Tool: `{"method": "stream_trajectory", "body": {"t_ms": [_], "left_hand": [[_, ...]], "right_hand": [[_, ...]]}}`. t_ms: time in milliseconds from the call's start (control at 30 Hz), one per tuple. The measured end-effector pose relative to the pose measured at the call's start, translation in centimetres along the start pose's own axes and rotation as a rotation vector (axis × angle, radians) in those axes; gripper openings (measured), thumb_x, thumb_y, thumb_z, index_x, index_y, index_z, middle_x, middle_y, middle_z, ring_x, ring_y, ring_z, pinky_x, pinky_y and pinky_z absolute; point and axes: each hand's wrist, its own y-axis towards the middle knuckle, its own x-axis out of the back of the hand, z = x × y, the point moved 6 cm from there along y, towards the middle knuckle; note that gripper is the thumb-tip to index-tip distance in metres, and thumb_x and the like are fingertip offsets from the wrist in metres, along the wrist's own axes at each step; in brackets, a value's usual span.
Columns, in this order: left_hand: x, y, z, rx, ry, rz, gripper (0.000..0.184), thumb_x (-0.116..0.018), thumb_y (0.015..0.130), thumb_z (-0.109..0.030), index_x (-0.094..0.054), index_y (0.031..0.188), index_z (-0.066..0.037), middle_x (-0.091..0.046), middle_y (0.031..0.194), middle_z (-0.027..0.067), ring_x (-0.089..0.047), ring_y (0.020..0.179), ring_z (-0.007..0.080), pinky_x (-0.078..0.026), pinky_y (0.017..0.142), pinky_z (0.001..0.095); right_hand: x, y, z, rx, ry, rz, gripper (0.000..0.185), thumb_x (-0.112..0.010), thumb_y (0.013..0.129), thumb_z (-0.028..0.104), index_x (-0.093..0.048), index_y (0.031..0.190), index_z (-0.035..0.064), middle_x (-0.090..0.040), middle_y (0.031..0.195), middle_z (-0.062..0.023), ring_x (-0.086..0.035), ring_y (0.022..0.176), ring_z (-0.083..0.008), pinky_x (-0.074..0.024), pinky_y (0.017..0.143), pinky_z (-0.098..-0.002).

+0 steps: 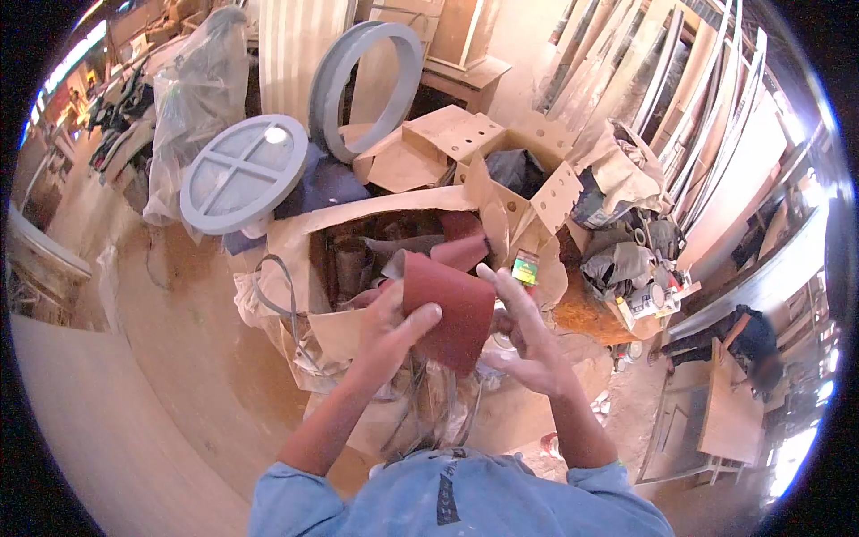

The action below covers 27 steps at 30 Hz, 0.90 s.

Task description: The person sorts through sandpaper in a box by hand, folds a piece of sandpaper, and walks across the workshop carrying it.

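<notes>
A curved red-brown sheet, like sandpaper (pixel 450 309), is gripped at its left side by my left hand (pixel 394 324), with the thumb on its front face. My right hand (pixel 530 336) is just to the right of the sheet, fingers apart and raised, with nothing visible in it. Behind the sheet stands an open cardboard box (pixel 333 329) that holds more red-brown sheets (pixel 461 242) and some dark material. The fingers of my left hand behind the sheet are partly hidden.
A second carton (pixel 516 208) with holes in its flaps stands behind. Grey round frames (pixel 243 174) are at the back left. Cans and bags (pixel 626 268) lie to the right. Long strips lean at the back right. Another person (pixel 756 345) is near a wooden board (pixel 732 412) at the far right.
</notes>
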Motion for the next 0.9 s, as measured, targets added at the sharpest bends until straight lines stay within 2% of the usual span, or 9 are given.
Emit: {"method": "stream_trajectory", "body": {"t_ms": [67, 100, 200, 267, 400, 500, 600, 767, 900], "left_hand": [[-0.2, -1.7, -0.1, -0.104, 0.134, 0.057, 0.046, -0.070, 0.094, -0.011, -0.056, 0.137, 0.000, -0.065, 0.125, 0.0078, -0.060, 0.115, 0.0163, -0.046, 0.101, 0.0321], [-0.4, -2.4, -0.5, -0.204, 0.257, 0.101, 0.049, -0.070, 0.093, -0.009, -0.054, 0.139, 0.000, -0.064, 0.127, 0.0090, -0.060, 0.117, 0.0170, -0.046, 0.103, 0.0329], [-1.5, -3.7, 0.5, 0.056, 0.275, 0.350, 0.052, -0.071, 0.092, -0.006, -0.055, 0.141, -0.002, -0.065, 0.129, 0.0095, -0.058, 0.121, 0.0183, -0.044, 0.106, 0.0345], [-2.2, -4.1, 0.2, -0.009, 0.427, 0.430, 0.043, -0.069, 0.093, -0.005, -0.061, 0.135, -0.004, -0.068, 0.124, 0.0103, -0.063, 0.114, 0.0221, -0.047, 0.101, 0.0351], [-3.4, -4.2, -2.0, -0.405, 0.582, 0.478, 0.037, -0.072, 0.081, -0.003, -0.072, 0.118, -0.010, -0.071, 0.112, 0.0093, -0.066, 0.097, 0.0261, -0.051, 0.088, 0.0353], [-3.9, -5.7, -3.6, -0.680, 0.752, 0.382, 0.037, -0.073, 0.072, -0.004, -0.076, 0.108, -0.013, -0.072, 0.107, 0.0067, -0.065, 0.091, 0.0251, -0.053, 0.082, 0.0362], [-3.8, -7.6, -3.5, -0.838, 0.882, 0.293, 0.034, -0.072, 0.069, -0.002, -0.076, 0.101, -0.014, -0.071, 0.106, 0.0060, -0.065, 0.090, 0.0258, -0.054, 0.081, 0.0392], [-2.4, -9.1, -2.2, -0.909, 0.693, 0.157, 0.029, -0.076, 0.071, 0.001, -0.062, 0.094, -0.010, -0.064, 0.105, 0.0105, -0.065, 0.091, 0.0308, -0.054, 0.080, 0.0459], [-2.4, -9.4, -2.1, -0.876, 0.773, 0.089, 0.029, -0.075, 0.073, 0.002, -0.057, 0.091, -0.011, -0.063, 0.102, 0.0102, -0.065, 0.089, 0.0311, -0.054, 0.077, 0.0463]], "right_hand": [[0.1, -0.9, -0.3, -0.142, 0.613, -0.119, 0.081, -0.068, 0.088, 0.017, -0.027, 0.157, 0.0052, -0.037, 0.157, -0.0154, -0.041, 0.142, -0.0243, -0.0350, 0.114, -0.0377], [0.2, -1.3, -1.2, -0.171, 0.571, -0.115, 0.083, -0.068, 0.094, 0.034, -0.024, 0.157, 0.0033, -0.041, 0.154, -0.0158, -0.048, 0.135, -0.0216, -0.0391, 0.111, -0.0356], [-0.3, -2.3, -1.8, -0.337, 0.824, -0.071, 0.080, -0.064, 0.096, 0.040, -0.028, 0.155, 0.0015, -0.051, 0.145, -0.0145, -0.054, 0.126, -0.0192, -0.0421, 0.107, -0.0341], [0.0, -2.9, -2.8, -0.352, 0.940, -0.170, 0.072, -0.066, 0.095, 0.029, -0.033, 0.153, 0.0021, -0.059, 0.135, -0.0118, -0.058, 0.120, -0.0192, -0.0443, 0.104, -0.0335], [2.9, -6.2, -3.3, -0.246, 0.856, -0.367, 0.051, -0.064, 0.086, 0.004, -0.054, 0.136, -0.0013, -0.066, 0.114, -0.0102, -0.064, 0.106, -0.0233, -0.0505, 0.095, -0.0376], [2.9, -8.9, 0.3, 0.155, 0.391, -0.112, 0.036, -0.065, 0.075, -0.009, -0.070, 0.108, 0.0044, -0.067, 0.100, -0.0106, -0.064, 0.099, -0.0274, -0.0533, 0.088, -0.0418], [1.2, -11.3, 3.0, -0.211, 0.477, -0.180, 0.027, -0.066, 0.084, -0.001, -0.072, 0.110, 0.0037, -0.067, 0.108, -0.0115, -0.062, 0.108, -0.0243, -0.0512, 0.092, -0.0396], [-0.7, -12.4, 3.9, 0.159, 0.124, -0.055, 0.035, -0.071, 0.073, 0.003, -0.077, 0.106, 0.0144, -0.065, 0.105, -0.0041, -0.060, 0.109, -0.0280, -0.0423, 0.100, -0.0440], [-1.4, -13.3, 4.1, 0.183, -0.017, -0.108, 0.035, -0.073, 0.069, 0.006, -0.077, 0.102, 0.0190, -0.067, 0.110, -0.0035, -0.060, 0.112, -0.0278, -0.0422, 0.099, -0.0454]]}}
